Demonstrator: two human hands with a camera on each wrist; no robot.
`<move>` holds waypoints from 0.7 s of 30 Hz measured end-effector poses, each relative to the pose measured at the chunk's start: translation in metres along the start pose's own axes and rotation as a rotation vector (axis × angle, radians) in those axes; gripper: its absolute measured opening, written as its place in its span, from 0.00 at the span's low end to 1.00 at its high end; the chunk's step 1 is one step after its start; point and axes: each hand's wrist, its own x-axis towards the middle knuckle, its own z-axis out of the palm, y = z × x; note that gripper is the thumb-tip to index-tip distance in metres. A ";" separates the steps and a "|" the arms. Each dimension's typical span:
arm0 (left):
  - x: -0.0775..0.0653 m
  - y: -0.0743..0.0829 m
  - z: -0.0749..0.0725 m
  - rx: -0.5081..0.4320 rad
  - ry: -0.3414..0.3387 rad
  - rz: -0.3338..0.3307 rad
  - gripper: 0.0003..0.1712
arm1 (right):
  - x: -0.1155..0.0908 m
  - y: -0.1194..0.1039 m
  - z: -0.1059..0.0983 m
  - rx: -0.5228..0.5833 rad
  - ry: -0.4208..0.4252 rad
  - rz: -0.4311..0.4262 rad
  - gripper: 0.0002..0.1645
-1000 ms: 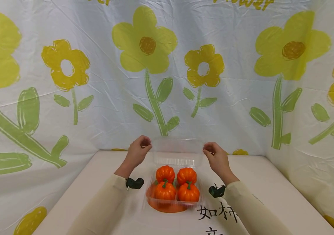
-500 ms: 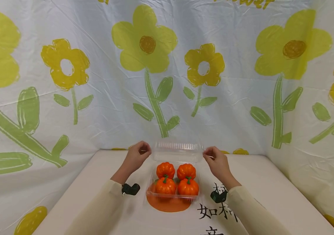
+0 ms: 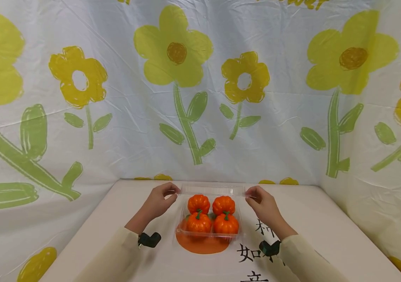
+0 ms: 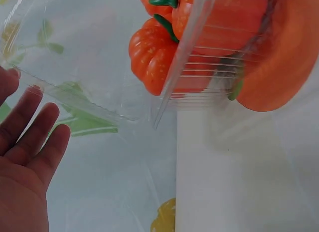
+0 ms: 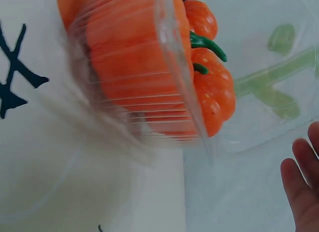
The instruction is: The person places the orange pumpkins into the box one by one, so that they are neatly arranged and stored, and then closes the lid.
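Observation:
A clear plastic clamshell box [image 3: 218, 235] stands on the table, with several small orange pumpkins [image 3: 199, 223] with green stems set in two rows inside. Its hinged lid [image 3: 212, 190] is raised behind the back row and looks like a narrow strip in the head view. At the lid's left corner my left hand [image 3: 158, 201] pinches the edge, thumb below the fingers. My right hand [image 3: 262, 203] pinches the right corner likewise. In the left wrist view the lid's rim [image 4: 82, 100] rises from the box to the fingertips, other fingers [image 4: 52, 142] spread loosely.
Under the box, the white table [image 3: 105, 223] carries a printed orange disc [image 3: 204, 247]. Black brush characters [image 3: 250, 253] run down its right side, partly beneath the right wrist. A flower-patterned cloth [image 3: 281, 137] hangs close behind and along both sides.
The lid has swung from standing tall to a low, narrow strip behind the pumpkins. Both hands have come down with it, keeping their grip at its corners.

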 end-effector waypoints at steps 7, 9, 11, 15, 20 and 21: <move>-0.011 0.003 -0.002 0.008 -0.022 -0.068 0.16 | -0.011 0.008 -0.001 -0.010 -0.056 -0.002 0.08; -0.014 0.004 -0.001 0.028 -0.021 -0.092 0.15 | -0.015 0.011 -0.001 -0.011 -0.066 -0.013 0.07; -0.018 0.006 0.000 0.044 -0.021 -0.107 0.13 | -0.018 0.013 -0.001 -0.013 -0.073 -0.023 0.07; -0.026 0.005 0.004 0.078 -0.016 -0.114 0.09 | -0.024 0.017 0.001 -0.024 -0.082 -0.041 0.10; -0.037 0.000 0.008 0.104 -0.016 -0.084 0.04 | -0.031 0.021 0.004 -0.044 -0.076 -0.050 0.13; -0.039 -0.001 0.009 0.106 -0.018 -0.074 0.04 | -0.033 0.021 0.005 -0.049 -0.074 -0.041 0.14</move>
